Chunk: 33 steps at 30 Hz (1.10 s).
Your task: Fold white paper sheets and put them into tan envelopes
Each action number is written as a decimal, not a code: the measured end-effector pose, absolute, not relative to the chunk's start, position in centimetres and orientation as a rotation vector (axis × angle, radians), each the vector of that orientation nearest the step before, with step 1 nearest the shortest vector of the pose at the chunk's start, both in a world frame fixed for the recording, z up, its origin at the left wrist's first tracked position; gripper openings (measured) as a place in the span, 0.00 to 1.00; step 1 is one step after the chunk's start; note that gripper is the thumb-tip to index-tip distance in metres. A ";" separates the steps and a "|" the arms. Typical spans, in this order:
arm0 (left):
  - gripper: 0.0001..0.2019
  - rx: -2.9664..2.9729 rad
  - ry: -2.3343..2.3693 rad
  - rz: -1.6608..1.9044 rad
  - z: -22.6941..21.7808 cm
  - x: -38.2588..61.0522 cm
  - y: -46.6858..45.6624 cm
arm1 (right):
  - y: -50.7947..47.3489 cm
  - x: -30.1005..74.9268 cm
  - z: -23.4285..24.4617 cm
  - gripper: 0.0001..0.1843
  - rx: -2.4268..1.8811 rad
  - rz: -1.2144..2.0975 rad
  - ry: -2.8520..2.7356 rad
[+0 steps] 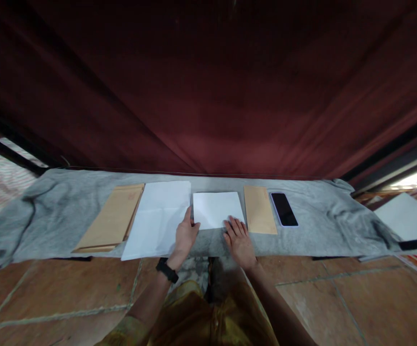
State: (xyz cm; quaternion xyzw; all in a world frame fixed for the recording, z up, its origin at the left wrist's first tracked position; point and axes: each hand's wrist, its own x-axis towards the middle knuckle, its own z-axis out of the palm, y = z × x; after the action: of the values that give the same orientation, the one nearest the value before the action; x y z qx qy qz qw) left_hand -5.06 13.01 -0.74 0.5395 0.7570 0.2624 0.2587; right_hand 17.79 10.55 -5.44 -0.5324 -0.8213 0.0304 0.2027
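Note:
A folded white sheet of paper lies on a grey cloth in front of me. My left hand rests at the sheet's left edge, thumb up against it and fingers curled. My right hand lies flat on the sheet's lower right corner with fingers stretched out. A stack of larger white sheets sits just left of my left hand. A black watch is on my left wrist.
A pile of brown envelopes lies at the left, a single brown envelope right of the folded sheet, then a dark phone. A dark red curtain hangs behind. More white paper lies far right on the tiled floor.

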 end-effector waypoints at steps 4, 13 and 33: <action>0.34 1.498 2.066 0.678 -0.7 -4.8 13.1 | 10.5 17.9 -5.7 0.26 -1.495 0.081 -2.295; 0.28 1.816 2.219 0.653 -1.2 -3.6 12.2 | 10.4 17.8 -5.7 0.26 -1.499 0.086 -2.295; 0.25 2.380 1.813 0.520 -4.7 1.3 7.3 | 10.2 18.2 -4.7 0.26 -1.394 0.161 -2.415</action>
State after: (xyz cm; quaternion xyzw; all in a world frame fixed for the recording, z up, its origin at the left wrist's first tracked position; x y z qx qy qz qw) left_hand 1.25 7.25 -4.67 0.7827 0.5961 0.1711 0.0523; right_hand 18.16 10.22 -4.69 -0.4916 -0.8515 0.0568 0.1735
